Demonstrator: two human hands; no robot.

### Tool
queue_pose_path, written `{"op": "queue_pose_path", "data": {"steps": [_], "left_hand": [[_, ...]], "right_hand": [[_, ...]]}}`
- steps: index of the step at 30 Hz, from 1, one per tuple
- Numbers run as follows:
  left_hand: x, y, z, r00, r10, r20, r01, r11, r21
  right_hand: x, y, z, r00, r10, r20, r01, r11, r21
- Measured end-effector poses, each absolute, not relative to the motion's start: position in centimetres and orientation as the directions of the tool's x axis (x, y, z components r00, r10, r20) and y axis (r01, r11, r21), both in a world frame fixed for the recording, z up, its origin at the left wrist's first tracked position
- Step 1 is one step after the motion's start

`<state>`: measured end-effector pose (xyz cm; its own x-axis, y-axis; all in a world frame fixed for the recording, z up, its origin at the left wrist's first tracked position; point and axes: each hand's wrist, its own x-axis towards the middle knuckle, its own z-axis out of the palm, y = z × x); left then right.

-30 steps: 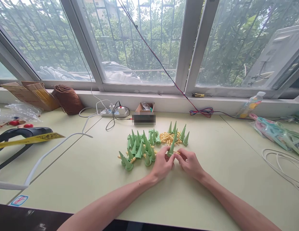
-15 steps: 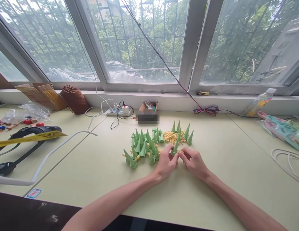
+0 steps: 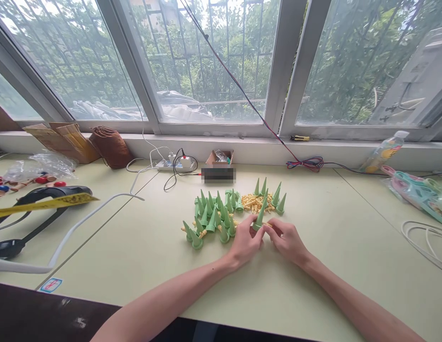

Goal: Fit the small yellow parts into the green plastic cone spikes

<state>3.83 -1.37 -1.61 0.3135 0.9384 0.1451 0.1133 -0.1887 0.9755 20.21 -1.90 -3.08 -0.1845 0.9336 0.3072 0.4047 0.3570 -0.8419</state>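
My left hand (image 3: pixel 244 243) pinches the base of a green plastic cone (image 3: pixel 259 217) that stands point-up just above the pale green table (image 3: pixel 142 247). My right hand (image 3: pixel 286 240) meets it from the right, fingers closed on a small yellow piece (image 3: pixel 268 224) at the cone's base. A cluster of several green cones (image 3: pixel 213 216) lies left of the hands. A heap of small yellow pieces (image 3: pixel 254 203) sits just behind them, with a few upright cones (image 3: pixel 276 195) around it.
A power strip with cables (image 3: pixel 174 165) and a small cardboard box (image 3: pixel 219 157) sit at the windowsill. A black strap and yellow tape (image 3: pixel 39 204) lie far left beside a white cable (image 3: pixel 81 218). Pastel hangers (image 3: pixel 416 192), a bottle (image 3: pixel 382 151) and white cord (image 3: pixel 423 237) are right.
The view shifted slightly between the earliest frame and now; both hands stay together on the same cone. Nothing else has visibly moved.
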Motion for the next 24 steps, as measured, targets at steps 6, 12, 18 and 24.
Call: {"op": "queue_pose_path", "data": {"steps": [6, 12, 18, 24], "left_hand": [[3.75, -1.53, -1.71, 0.336, 0.927, 0.168, 0.162, -0.233, 0.959], [3.8, -1.73, -1.67, 0.351, 0.914, 0.203, 0.191, -0.282, 0.94], [3.82, -1.71, -1.76, 0.353, 0.911, 0.215, 0.176, -0.29, 0.941], [3.92, -1.68, -1.42, 0.331, 0.924, 0.193, 0.153, -0.255, 0.955]], "right_hand": [[20.32, -1.94, -2.79, -0.189, 0.93, 0.315, 0.394, 0.365, -0.844], [20.33, -1.94, -2.82, -0.16, 0.93, 0.332, 0.416, 0.368, -0.831], [20.23, -1.92, -3.0, -0.14, 0.941, 0.309, 0.403, 0.339, -0.85], [20.11, -2.02, -2.66, -0.131, 0.95, 0.285, 0.373, 0.313, -0.873]]}}
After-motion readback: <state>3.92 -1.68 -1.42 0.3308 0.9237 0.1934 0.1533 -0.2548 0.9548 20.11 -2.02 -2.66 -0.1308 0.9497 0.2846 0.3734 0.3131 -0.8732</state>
